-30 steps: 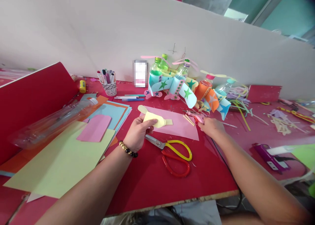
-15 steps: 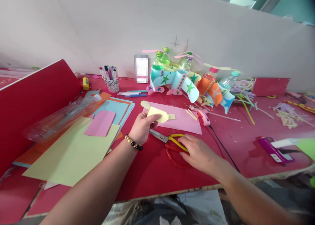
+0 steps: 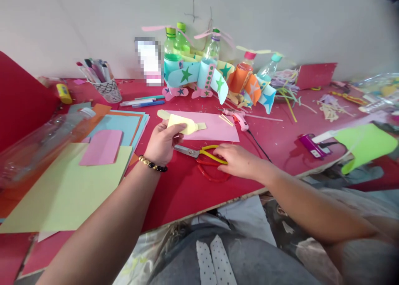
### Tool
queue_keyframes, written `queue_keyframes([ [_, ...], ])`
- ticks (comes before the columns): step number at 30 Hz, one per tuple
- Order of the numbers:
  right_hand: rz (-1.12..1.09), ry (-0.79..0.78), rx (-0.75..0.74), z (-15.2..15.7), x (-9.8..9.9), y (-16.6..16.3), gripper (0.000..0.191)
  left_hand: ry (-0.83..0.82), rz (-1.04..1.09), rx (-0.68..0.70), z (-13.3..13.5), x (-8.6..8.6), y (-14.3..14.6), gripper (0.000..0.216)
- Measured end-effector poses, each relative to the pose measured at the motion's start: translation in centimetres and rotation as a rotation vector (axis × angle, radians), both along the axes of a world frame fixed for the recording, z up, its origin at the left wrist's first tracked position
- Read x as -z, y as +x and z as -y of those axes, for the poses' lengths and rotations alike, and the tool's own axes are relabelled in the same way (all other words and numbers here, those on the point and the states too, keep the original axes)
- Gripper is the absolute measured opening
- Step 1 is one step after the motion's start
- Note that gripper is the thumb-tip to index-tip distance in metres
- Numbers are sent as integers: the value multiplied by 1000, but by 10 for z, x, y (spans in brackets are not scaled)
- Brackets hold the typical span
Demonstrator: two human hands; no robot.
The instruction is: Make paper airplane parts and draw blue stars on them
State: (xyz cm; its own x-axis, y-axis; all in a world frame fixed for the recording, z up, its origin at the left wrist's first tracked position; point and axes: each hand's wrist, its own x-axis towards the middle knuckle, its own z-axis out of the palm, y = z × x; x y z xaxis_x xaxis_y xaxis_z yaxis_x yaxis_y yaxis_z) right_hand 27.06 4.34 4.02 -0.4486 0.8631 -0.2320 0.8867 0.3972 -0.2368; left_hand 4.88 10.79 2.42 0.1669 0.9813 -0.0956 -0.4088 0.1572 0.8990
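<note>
My left hand (image 3: 160, 143) is shut on a pale yellow paper cut-out (image 3: 182, 124) with rounded ends, holding it just above a pink paper sheet (image 3: 212, 127). A black-and-gold bead bracelet (image 3: 152, 164) circles that wrist. My right hand (image 3: 238, 160) lies over the handles of a pair of scissors (image 3: 199, 156) with yellow and red grips. Its fingers cover part of the yellow handle, and I cannot tell whether they grip it. A pink hot glue gun (image 3: 237, 119) rests beyond the sheet.
Along the back of the red table (image 3: 193, 197) stand decorated plastic-bottle crafts (image 3: 199, 69) and a marker cup (image 3: 106, 89). Stacked coloured paper (image 3: 118, 129) and a clear plastic bottle (image 3: 43, 146) lie at left. A purple tool (image 3: 313, 146) and green sheet (image 3: 364, 143) lie at right.
My right hand has moved from beside the glue gun onto the scissors handles. The view has tilted down, bringing my lap into sight. My left hand still holds the yellow cut-out.
</note>
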Motion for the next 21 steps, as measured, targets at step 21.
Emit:
queue_keyframes([
  [21,-840,-383,394,25,-2,15,30,-34,127,76,0,-8,-6,20],
])
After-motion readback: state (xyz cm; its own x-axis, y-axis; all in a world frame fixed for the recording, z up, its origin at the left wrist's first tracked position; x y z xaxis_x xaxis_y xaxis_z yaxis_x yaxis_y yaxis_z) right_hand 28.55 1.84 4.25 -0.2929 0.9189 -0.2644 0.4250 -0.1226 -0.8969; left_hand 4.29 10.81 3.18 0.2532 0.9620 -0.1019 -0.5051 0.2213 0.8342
